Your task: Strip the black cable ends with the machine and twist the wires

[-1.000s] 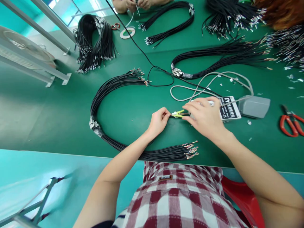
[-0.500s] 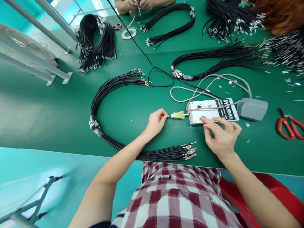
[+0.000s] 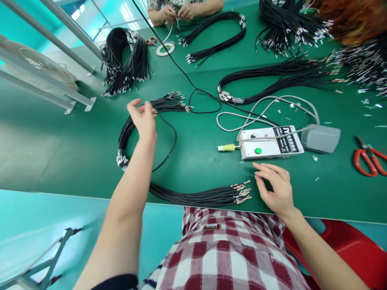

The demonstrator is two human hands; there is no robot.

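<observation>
Along the near edge of the green worktable [image 3: 196, 161] runs the lower limb of a C-shaped black cable bundle [image 3: 199, 196], its stripped ends pointing right. The right hand [image 3: 275, 185] is poised just beside these ends, fingers loosely curled and parted, gripping nothing. Beyond it, toward the table's right edge, lie red-handled pliers [image 3: 367, 147]; left of them sits a white control box [image 3: 266, 149] with a green button [image 3: 258, 151] and a yellow-tipped spindle [image 3: 226, 148] projecting left. A single cable [image 3: 174, 141] curves inside the bundle's bend. The left hand [image 3: 145, 121], fingers partly spread, is at the bundle's upper limb; whether it grasps any cable cannot be told. Farther back lie a second cable bundle [image 3: 250, 74] and, toward the far edge, a tape roll [image 3: 158, 48] and a co-worker's hands [image 3: 186, 12].
</observation>
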